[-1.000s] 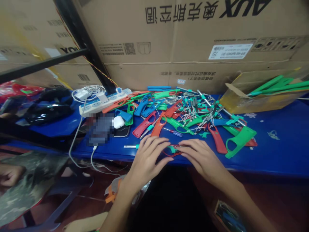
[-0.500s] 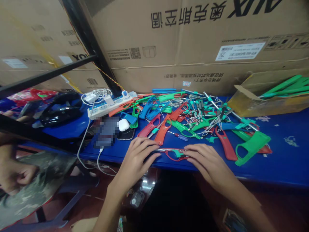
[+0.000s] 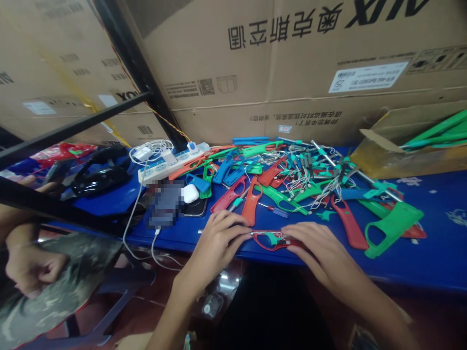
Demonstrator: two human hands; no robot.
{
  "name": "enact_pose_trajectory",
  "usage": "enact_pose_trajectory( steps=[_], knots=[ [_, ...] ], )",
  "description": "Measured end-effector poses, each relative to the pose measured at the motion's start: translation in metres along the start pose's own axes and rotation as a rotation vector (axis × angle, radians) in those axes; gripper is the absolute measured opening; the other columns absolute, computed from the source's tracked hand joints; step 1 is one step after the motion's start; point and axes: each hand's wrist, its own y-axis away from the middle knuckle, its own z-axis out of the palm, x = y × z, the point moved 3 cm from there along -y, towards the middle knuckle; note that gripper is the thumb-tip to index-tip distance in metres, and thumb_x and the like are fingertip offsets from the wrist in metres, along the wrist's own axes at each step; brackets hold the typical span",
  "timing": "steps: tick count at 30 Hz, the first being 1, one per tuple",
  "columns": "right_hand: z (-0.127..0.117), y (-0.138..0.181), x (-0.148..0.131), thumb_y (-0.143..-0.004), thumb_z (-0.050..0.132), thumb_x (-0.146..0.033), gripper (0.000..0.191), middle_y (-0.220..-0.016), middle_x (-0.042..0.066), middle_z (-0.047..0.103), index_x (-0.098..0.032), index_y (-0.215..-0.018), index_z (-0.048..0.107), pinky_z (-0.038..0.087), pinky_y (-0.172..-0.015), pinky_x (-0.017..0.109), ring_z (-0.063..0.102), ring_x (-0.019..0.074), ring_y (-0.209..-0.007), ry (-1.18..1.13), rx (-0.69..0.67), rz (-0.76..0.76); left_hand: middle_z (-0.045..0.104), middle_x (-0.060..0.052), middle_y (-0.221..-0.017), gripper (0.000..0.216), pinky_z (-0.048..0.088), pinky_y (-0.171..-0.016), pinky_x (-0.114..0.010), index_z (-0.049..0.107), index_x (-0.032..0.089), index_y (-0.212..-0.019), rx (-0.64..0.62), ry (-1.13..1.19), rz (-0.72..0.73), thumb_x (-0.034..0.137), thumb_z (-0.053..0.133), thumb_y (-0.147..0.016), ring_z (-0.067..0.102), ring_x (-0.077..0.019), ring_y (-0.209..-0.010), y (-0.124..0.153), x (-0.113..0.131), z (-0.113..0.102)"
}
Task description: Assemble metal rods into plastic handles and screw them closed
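Note:
A red plastic handle piece [image 3: 272, 240] with a green insert and a metal rod lies at the front edge of the blue table [image 3: 434, 243]. My left hand [image 3: 218, 239] rests at its left end, fingers curled over the rod tip. My right hand [image 3: 316, 244] presses on its right end, fingers laid together over it. Behind them spreads a pile of red, green and blue handle pieces [image 3: 292, 180] with wires and metal rods.
A white power strip [image 3: 171, 163] with cables, a phone with a white earbud case [image 3: 190, 193], and black objects [image 3: 98, 172] sit at left. A yellow box [image 3: 408, 146] holds green parts at right. Cardboard boxes [image 3: 277, 68] wall the back. Another person's hand [image 3: 27, 270] shows at lower left.
The view has shifted, so everything sits lower and further right in the picture. My hands stay on the red piece, with the left hand drawn a little closer to its end.

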Motion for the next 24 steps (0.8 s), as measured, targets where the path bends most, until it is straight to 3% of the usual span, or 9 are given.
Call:
enact_pose_trajectory(
  steps=[9,14,18,24],
  knots=[
    [0.002,0.002,0.006,-0.103,0.055,-0.038,0.038,-0.131,0.006,0.068,-0.032,-0.14,0.052,0.056,-0.099,0.048,0.064,0.0267,-0.122,-0.077,0.049,0.146,0.072,-0.004,-0.108,0.014,0.047,-0.094,-0.044,0.074,0.025,-0.104,-0.034,0.017,-0.062,0.03,0.061,-0.102,0.061,-0.0227,-0.103,-0.002,0.005,0.0],
    [0.007,0.003,0.011,-0.102,0.057,-0.041,0.049,-0.133,0.007,0.066,-0.035,-0.148,0.043,0.053,-0.103,0.055,0.06,0.0293,-0.126,-0.089,0.06,0.188,0.068,-0.006,-0.122,0.02,0.045,-0.102,-0.045,0.069,0.027,-0.119,0.09,0.022,-0.083,0.029,0.062,-0.101,0.06,-0.0231,-0.115,0.001,0.0,-0.011],
    [0.009,0.003,0.011,-0.103,0.055,-0.04,0.043,-0.132,0.006,0.066,-0.035,-0.144,0.045,0.053,-0.103,0.055,0.06,0.0283,-0.124,-0.067,0.087,0.183,0.069,-0.006,-0.116,0.016,0.048,-0.096,-0.042,0.069,0.024,-0.115,0.223,-0.052,-0.176,0.028,0.06,-0.102,0.061,-0.0238,-0.11,-0.002,-0.016,-0.02],
    [0.009,0.001,0.009,-0.102,0.055,-0.039,0.04,-0.129,0.006,0.067,-0.032,-0.141,0.049,0.054,-0.101,0.053,0.063,0.0282,-0.12,-0.028,0.114,0.175,0.071,-0.006,-0.109,0.015,0.049,-0.086,-0.04,0.068,0.021,-0.112,0.158,-0.187,-0.214,0.027,0.064,-0.099,0.062,-0.0247,-0.098,-0.019,-0.023,-0.011]
  ],
)
